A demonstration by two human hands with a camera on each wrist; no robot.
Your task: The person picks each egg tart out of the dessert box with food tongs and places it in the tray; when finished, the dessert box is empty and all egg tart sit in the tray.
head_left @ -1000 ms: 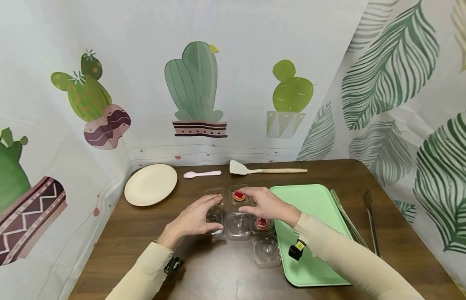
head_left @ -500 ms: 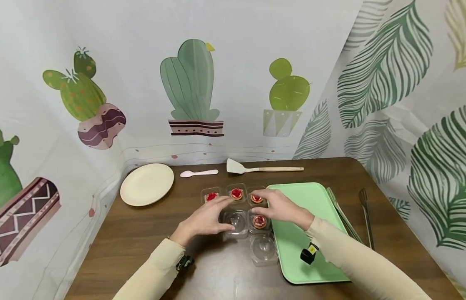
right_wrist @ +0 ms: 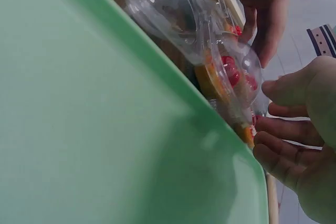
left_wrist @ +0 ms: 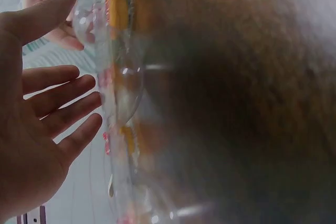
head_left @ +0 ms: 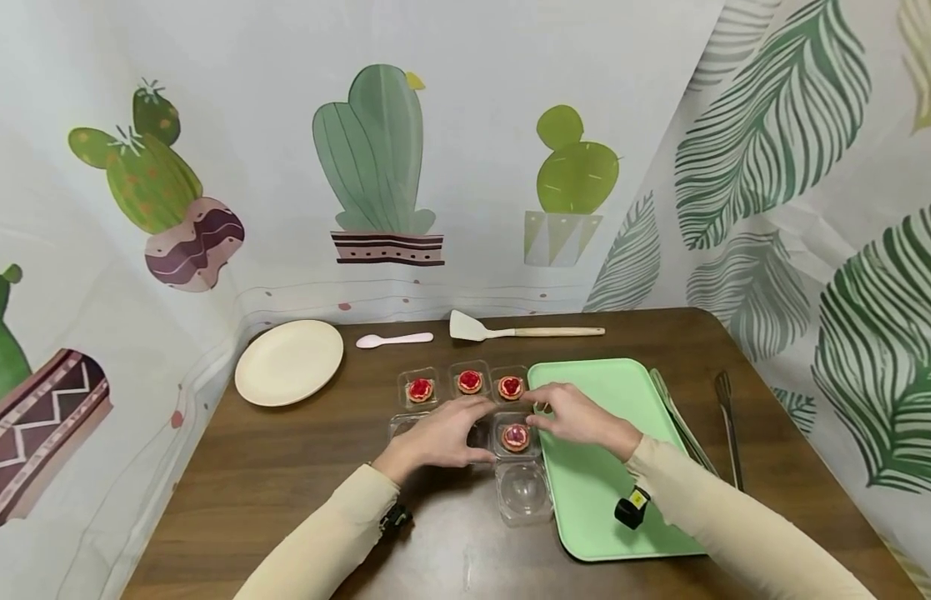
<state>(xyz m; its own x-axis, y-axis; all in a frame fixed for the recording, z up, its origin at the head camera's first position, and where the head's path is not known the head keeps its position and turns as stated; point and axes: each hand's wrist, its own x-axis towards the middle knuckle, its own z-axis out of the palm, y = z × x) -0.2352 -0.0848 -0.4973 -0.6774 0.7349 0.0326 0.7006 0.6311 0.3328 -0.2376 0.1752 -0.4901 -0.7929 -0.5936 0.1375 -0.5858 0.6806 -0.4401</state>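
My left hand [head_left: 444, 435] hovers over the clear lids in the middle of the table, fingers spread and thumb apart. It hides part of the lids below. Just right of it, a small red-topped tart [head_left: 515, 438] sits in a clear plastic container. In the right wrist view a transparent dome [right_wrist: 247, 66] shows around a tart. My right hand [head_left: 578, 415] is at the right side of these containers, over the tray's edge, fingers loosely bent and holding nothing. Behind stand a left tart [head_left: 420, 390], a middle tart [head_left: 469, 382] and a right tart [head_left: 510, 387], each in a clear container.
A green tray [head_left: 615, 508] lies to the right, with tongs [head_left: 686, 425] and a dark fork-like utensil [head_left: 729, 429] beyond it. A clear plastic dome [head_left: 523, 490] lies in front. At the back are a cream plate [head_left: 288, 362], pink spoon [head_left: 393, 340] and spatula [head_left: 525, 331].
Both hands have moved to the right, from over the back and middle containers towards the tart beside the tray. The back tarts have come into full view.
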